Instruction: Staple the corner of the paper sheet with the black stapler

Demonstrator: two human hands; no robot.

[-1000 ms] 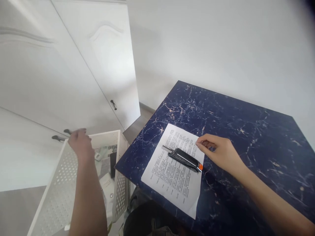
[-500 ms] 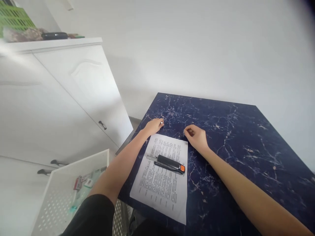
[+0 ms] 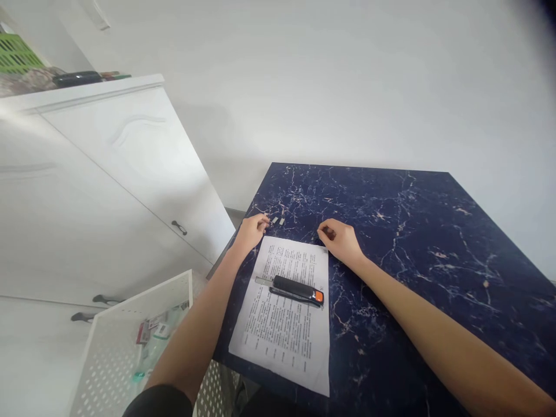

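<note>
A sheet of printed paper (image 3: 278,330) lies on the dark blue marbled table (image 3: 412,243). Across its middle rests a black stapler (image 3: 297,288) with an orange end patch; a silver metal piece sticks out at its left end. Beyond the paper's upper left corner, two small grey strips that look like staples (image 3: 278,220) lie side by side. My left hand (image 3: 253,230) is just left of these strips, fingers slightly parted, with nothing visible in them. By the paper's upper right corner my right hand (image 3: 341,238) rests with fingers curled to the thumb; what it pinches, if anything, is hidden.
White cabinets (image 3: 130,174) with dark handles stand to the left. Below my left arm is a white perforated basket (image 3: 108,341) with packaged items inside. A plain wall (image 3: 347,87) runs behind the table. A green basket (image 3: 19,53) sits on top of the cabinet.
My left hand has pulled back to the left, and two small strips now show on the table where its fingers were. My right hand keeps its curled pose. The view has shifted slightly.
</note>
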